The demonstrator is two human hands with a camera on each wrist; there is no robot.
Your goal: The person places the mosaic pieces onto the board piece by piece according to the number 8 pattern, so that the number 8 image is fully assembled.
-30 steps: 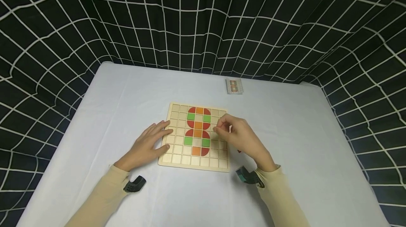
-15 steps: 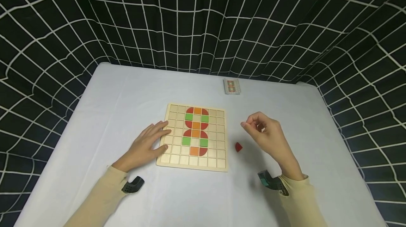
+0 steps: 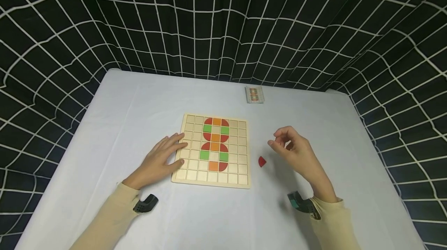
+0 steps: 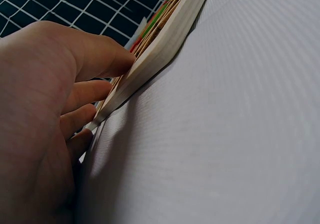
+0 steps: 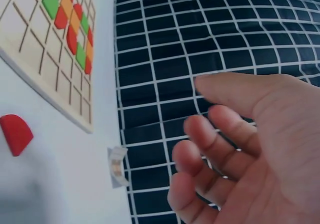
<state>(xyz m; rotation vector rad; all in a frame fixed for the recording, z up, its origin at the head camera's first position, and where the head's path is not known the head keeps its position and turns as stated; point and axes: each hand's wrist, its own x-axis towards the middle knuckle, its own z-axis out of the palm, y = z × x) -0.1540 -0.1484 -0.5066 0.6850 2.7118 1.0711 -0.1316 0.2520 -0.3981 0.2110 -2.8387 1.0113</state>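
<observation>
My left hand [image 3: 157, 162] rests with spread, fairly straight fingers on the left edge of a wooden grid board [image 3: 237, 168]. In the left wrist view, its thumb [image 4: 107, 59] touches the board's rim. Red quarter-round, green square and orange square tiles form a figure in the board's middle columns. On the cloth just right of the board lies a loose red quarter-round tile [image 3: 262, 161]. My right hand [image 3: 298, 153] hovers right of that tile, fingers loosely curled. The right wrist view shows nothing between its thumb and fingertips.
A small stack of pattern cards [image 3: 254, 94] lies behind the board, toward the table's back edge. White cloth covers the table [image 3: 139, 94]. A black curtain with white grid lines [image 3: 209, 28] surrounds the back and sides.
From over the board's right side, my right hand has moved right, off the board, uncovering the loose red tile. Its fingertips have since parted slightly. My left hand stays put.
</observation>
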